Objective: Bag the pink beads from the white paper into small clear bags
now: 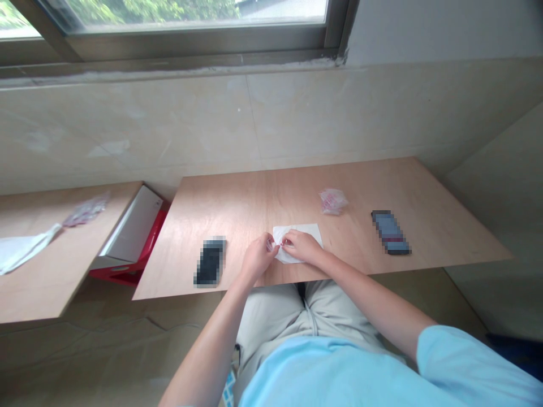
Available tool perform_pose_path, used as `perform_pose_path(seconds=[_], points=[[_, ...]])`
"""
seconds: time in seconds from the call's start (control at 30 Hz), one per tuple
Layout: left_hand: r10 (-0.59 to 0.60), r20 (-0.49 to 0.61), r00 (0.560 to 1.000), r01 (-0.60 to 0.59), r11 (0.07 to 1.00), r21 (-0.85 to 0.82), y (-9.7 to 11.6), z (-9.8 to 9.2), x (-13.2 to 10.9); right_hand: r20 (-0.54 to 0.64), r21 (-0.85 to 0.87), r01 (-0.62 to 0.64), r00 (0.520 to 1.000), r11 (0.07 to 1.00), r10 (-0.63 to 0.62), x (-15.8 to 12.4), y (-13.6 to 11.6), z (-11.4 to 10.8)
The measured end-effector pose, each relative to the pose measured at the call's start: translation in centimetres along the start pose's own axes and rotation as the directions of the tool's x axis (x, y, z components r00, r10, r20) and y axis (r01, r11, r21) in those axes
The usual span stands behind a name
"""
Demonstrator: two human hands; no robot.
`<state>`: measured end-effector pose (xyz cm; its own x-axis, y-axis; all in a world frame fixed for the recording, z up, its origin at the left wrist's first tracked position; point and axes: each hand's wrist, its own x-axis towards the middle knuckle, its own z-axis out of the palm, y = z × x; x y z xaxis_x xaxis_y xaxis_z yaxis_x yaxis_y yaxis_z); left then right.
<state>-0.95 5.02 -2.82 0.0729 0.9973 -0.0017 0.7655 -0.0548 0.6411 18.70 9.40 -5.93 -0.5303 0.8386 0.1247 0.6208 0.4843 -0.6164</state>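
Two hands pinch together over a white sheet on a plywood desk

A square white sheet of paper (307,238) lies flat on the plywood desk (254,209), near the desk's front edge and roughly midway along it. Its material could also be tissue; the view does not settle that. The left hand (258,257) and right hand (303,246) meet over the sheet's left part, their fingertips (285,242) drawn close together and pinched on a small reddish item (270,245), which is too small to identify. The two hands are almost touching, and the right hand rests over the sheet.

A blurred dark phone (210,262) lies on the desk just beside the left hand. Beyond the sheet sits a small transparent bag (333,202) with something pink inside, and further right lies a second blurred phone (390,232), bluish with a red band.

Past the desk's left end, a lower plywood board (42,288) holds a white cloth (21,249) and another plastic bag (87,209). Between the two boards stand a white box (132,223) and a red holder (149,240). A tiled wall (127,124) rises behind, under a window (190,14). The person wears a light blue T-shirt (331,376) and beige trousers (305,311)
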Motion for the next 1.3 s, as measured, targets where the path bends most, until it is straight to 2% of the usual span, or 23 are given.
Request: perform_pose_path(seconds=[0.13, 0.2, 0.3, 0.4, 0.53, 0.67, 0.77, 0.87, 1.03, 1.1, 1.17, 1.3], points=[[-0.003, -0.002, 1.000, 0.003, 1.000, 0.002, 0.0, 0.0, 0.0, -0.050, 0.063, -0.034, 0.998, 0.997, 0.037, 0.3, -0.1, 0.1], [-0.001, 0.001, 1.000, 0.001, 1.000, 0.009, 0.0, 0.0, -0.1, -0.104, 0.197, -0.075, 0.990, 0.977, 0.097, 0.7, -0.2, -0.2], [0.003, 0.008, 1.000, -0.003, 1.000, 0.025, 0.1, -0.1, 0.0, -0.177, 0.425, -0.113, 0.962, 0.898, 0.205, 1.1, -1.0, -0.8], [0.011, 0.020, 1.000, -0.011, 1.000, 0.029, 0.2, -0.1, 0.0, -0.153, 0.507, -0.077, 0.972, 0.859, 0.177, 1.2, -2.4, -1.6], [0.012, 0.024, 1.000, -0.012, 1.000, 0.024, 0.2, -0.1, -0.1, -0.099, 0.424, 0.004, 0.994, 0.906, 0.042, 1.0, -3.5, -2.0], [0.007, 0.009, 1.000, -0.007, 1.000, 0.022, 0.2, -0.1, -0.1, -0.110, 0.295, -0.040, 0.991, 0.955, 0.075, 0.9, -2.6, -1.6], [0.001, 0.023, 1.000, -0.002, 1.000, 0.027, 0.3, -0.2, -0.1, -0.052, 0.155, -0.079, 0.995, 0.985, 0.088, 0.7, -1.6, -0.9], [-0.009, 0.039, 0.999, 0.007, 1.000, 0.030, 0.4, -0.3, 0.0, 0.010, 0.032, -0.068, 0.998, 0.997, 0.067, 0.3, -1.1, -0.3], [0.002, 0.032, 0.999, -0.003, 0.999, 0.035, 0.5, -0.3, -0.1, 0.028, -0.028, -0.057, 0.998, 0.998, 0.057, 0.0, -1.2, 0.4], [0.004, 0.029, 1.000, -0.005, 0.999, 0.040, 0.4, -0.2, -0.1, -0.011, 0.033, -0.065, 0.998, 0.997, 0.066, 0.2, -1.3, 0.4], [0.001, 0.030, 1.000, -0.003, 0.999, 0.043, 0.3, -0.2, -0.1, -0.080, 0.166, -0.084, 0.992, 0.983, 0.098, 0.6, -1.4, 0.2], [-0.002, 0.035, 0.999, 0.000, 0.999, 0.045, 0.4, -0.2, -0.1, -0.214, 0.459, -0.131, 0.944, 0.879, 0.252, 1.3, -2.2, -0.8]])
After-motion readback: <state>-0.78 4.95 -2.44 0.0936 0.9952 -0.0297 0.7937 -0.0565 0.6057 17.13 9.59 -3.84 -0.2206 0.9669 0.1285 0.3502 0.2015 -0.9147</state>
